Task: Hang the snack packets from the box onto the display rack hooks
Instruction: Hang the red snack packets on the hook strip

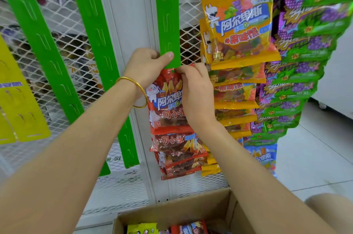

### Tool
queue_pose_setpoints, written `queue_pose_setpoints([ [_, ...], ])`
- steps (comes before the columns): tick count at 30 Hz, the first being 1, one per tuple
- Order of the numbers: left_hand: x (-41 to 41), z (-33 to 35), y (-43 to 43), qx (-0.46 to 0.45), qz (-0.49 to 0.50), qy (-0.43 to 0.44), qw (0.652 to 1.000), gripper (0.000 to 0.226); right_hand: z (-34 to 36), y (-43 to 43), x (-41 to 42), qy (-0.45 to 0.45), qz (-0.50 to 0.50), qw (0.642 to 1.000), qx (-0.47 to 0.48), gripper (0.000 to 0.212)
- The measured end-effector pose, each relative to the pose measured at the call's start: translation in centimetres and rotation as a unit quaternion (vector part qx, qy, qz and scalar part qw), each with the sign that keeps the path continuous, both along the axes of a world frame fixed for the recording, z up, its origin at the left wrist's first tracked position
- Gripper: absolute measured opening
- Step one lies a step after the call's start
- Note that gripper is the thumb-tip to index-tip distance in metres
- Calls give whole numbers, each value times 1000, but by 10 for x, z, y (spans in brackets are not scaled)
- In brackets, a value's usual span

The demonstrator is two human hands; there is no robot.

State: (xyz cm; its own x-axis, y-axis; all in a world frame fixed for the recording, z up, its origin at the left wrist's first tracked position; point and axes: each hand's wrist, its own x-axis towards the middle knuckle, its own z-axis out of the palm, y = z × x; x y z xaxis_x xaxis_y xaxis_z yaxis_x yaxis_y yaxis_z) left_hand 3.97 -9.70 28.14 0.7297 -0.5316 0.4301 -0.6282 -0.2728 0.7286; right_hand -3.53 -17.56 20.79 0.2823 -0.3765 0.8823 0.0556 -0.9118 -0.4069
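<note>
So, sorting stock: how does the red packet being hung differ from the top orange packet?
The red packet is pinched at its top by the right hand at the green strip; the orange packet hangs free. Red sits lower, left; orange higher, right. Both show white cartoons.

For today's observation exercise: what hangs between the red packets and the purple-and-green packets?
A column of orange packets, overlapping downward, shown in the head view.

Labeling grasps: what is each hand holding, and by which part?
Left hand grips the green display strip just above the packet, thumb across its front. Right hand pinches the red snack packet at its top edge, beside the hang hole.
</note>
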Motion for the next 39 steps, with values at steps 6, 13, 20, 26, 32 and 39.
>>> queue_pose_setpoints([
  [6,-4,-16,6,19,-17,-11,1000,40,-16,-3,-6,35,21,999,10,23],
  [13,-8,-38,16,-53,-19,-60,997,30,-15,2,-15,42,-7,999,23,18],
  [20,-43,-101,52,-106,71,-267,955,32,-67,21,-69,-25,-56,998,-1,24],
  [26,-66,-214,84,54,-66,-155,984,27,-200,16,-97,250,14,960,122,26],
  [32,-46,-266,89,170,-84,-17,982,23,-336,9,-99,596,100,748,273,24],
  [39,-35,-292,96,226,-79,32,970,21,-406,59,-90,641,77,593,481,41],
])
